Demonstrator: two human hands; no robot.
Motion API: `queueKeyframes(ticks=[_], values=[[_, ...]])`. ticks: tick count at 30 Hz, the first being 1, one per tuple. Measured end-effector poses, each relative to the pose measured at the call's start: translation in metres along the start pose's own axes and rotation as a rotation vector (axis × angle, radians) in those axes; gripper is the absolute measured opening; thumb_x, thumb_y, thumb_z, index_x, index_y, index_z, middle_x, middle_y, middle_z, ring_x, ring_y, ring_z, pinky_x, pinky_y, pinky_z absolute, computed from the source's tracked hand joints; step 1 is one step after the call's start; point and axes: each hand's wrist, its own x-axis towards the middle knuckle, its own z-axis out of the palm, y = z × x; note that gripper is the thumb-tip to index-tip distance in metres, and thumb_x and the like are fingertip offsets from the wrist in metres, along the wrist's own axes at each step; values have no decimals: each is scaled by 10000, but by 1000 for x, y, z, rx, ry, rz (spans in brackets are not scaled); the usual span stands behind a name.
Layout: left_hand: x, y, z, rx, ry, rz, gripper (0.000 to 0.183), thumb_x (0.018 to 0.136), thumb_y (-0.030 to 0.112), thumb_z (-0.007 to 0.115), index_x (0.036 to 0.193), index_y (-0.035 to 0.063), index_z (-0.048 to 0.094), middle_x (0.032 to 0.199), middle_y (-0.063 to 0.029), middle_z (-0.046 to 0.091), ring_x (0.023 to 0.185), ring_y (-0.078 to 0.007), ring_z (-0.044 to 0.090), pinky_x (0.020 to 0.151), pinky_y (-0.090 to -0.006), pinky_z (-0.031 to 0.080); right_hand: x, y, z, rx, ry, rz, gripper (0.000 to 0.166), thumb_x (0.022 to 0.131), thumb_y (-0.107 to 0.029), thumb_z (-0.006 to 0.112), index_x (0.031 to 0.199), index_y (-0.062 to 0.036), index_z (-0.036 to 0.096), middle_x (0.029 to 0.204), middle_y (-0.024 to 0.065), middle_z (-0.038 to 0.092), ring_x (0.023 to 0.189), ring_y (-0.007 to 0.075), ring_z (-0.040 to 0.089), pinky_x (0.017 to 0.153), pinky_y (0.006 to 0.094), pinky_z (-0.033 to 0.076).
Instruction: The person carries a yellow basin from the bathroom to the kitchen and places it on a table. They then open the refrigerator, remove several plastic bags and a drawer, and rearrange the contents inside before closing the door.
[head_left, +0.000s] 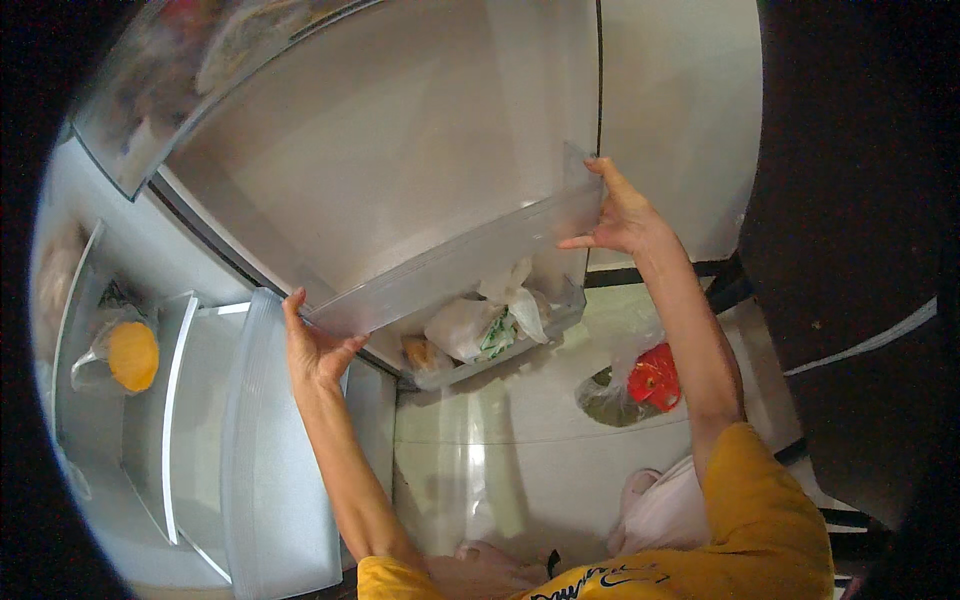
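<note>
Both hands are at a clear plastic door bin (450, 266), which lies slanted across the inner face of an open refrigerator door (375, 172). My left hand (321, 351) grips its left end, with the thumb up and part of the fingers hidden behind the plastic. At the higher right end, my right hand (621, 214) holds the bin between spread fingers. Below it, a lower door bin (517, 349) contains a knotted white plastic bag (469, 330) with green print and a small brownish item (421, 354) in clear wrapping.
On the left, the fridge interior has a clear drawer (259, 450) and a shelf holding a yellow item (133, 357) in plastic. Another door bin (150, 127) with blurred contents is at upper left. A clear bag with a red item (652, 379) lies on the floor (450, 480).
</note>
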Motion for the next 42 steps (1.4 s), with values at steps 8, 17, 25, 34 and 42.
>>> queueKeyframes(ticks=[8,17,25,34,42], values=[[-4,0,5,-57,14,-3,797,628,369,692,1262,90,298,1284,-146,356,1177,-338,323,965,-530,193,10,-2,-14,-1,-62,-32,804,663,-414,690,1304,-143,287,1298,179,277,1188,420,298,836,642,360],[-8,-4,11,-74,13,13,786,631,386,690,1252,104,300,1260,-141,361,1134,-325,354,918,-510,276,-1,-17,-10,-722,331,-89,596,710,-487,615,1070,-22,519,946,184,557,736,302,572,682,403,468],[-4,-10,13,-32,87,103,744,649,428,646,1227,80,333,1214,-147,407,1063,-318,409,841,-477,334,18,4,-9,-971,656,-933,399,731,-368,589,703,29,611,648,106,609,612,166,554,585,330,437],[-1,-10,10,-34,63,107,729,659,410,626,1230,110,285,1168,-135,392,1019,-296,417,739,-435,373,5,3,13,-1177,798,-901,277,662,-245,557,624,24,606,573,162,583,558,264,584,570,362,450],[0,-9,8,-91,66,87,719,648,404,655,1226,105,347,1214,-140,395,1093,-318,381,875,-512,329,3,11,13,-1248,806,-1048,280,674,-235,506,599,11,617,558,199,563,540,328,578,533,390,439]])
